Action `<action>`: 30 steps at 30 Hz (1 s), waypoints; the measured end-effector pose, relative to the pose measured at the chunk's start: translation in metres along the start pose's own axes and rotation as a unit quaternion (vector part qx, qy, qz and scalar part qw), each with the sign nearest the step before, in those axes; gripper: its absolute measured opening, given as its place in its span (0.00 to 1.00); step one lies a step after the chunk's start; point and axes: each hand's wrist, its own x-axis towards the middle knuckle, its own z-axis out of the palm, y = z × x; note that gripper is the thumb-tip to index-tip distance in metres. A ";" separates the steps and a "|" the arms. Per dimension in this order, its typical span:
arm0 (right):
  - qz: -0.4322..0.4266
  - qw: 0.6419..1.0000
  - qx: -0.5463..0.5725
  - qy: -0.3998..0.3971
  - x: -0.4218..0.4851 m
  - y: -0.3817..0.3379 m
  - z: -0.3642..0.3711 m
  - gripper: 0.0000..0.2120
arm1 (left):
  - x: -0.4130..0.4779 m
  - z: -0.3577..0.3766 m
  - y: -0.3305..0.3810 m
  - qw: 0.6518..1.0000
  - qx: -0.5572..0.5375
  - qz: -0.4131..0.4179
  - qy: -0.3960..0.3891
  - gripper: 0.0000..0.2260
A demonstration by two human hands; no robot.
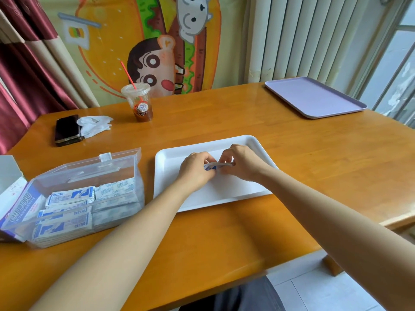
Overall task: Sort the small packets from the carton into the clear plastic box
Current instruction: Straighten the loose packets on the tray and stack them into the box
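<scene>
The clear plastic box [89, 173] stands open left of the white tray [224, 194], mostly filled. Over the tray, left hand [195, 170] and right hand [243, 163] pinch a packet stack [217, 166] by its ends; square its edges before slotting it in.

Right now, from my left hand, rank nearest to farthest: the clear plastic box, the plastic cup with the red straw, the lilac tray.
1. Clear plastic box, just left of the left hand.
2. Plastic cup with red straw, back left.
3. Lilac tray, far back right.
</scene>
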 end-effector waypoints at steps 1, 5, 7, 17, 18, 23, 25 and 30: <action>0.002 1.000 0.006 -0.005 -0.001 0.000 -0.002 0.05 | 0.000 0.001 0.001 1.000 0.000 0.002 0.003 0.06; 0.047 0.999 0.003 0.008 -0.009 0.011 -0.018 0.06 | 0.000 -0.003 -0.003 1.000 0.012 -0.008 0.027 0.05; 0.086 0.993 -0.071 0.037 -0.012 0.017 -0.027 0.08 | 0.001 -0.005 -0.004 0.999 0.021 -0.012 0.032 0.06; 0.051 0.991 -0.121 -0.038 -0.018 0.005 -0.016 0.08 | -0.004 -0.014 -0.007 0.999 0.014 -0.040 0.017 0.07; 0.040 0.994 -0.090 -0.047 -0.018 0.004 -0.017 0.13 | -0.005 -0.016 -0.008 0.999 0.010 -0.043 0.019 0.07; 0.099 0.989 -0.103 -0.048 -0.014 0.007 -0.018 0.26 | -0.007 -0.023 -0.013 0.998 0.016 -0.053 0.018 0.07; 0.112 0.985 -0.117 -0.068 -0.014 0.008 -0.017 0.25 | -0.008 -0.024 -0.013 0.998 0.023 -0.050 0.009 0.07; 0.130 0.987 -0.076 -0.063 -0.009 0.007 -0.016 0.16 | -0.010 -0.022 -0.012 0.999 0.027 -0.035 -0.016 0.06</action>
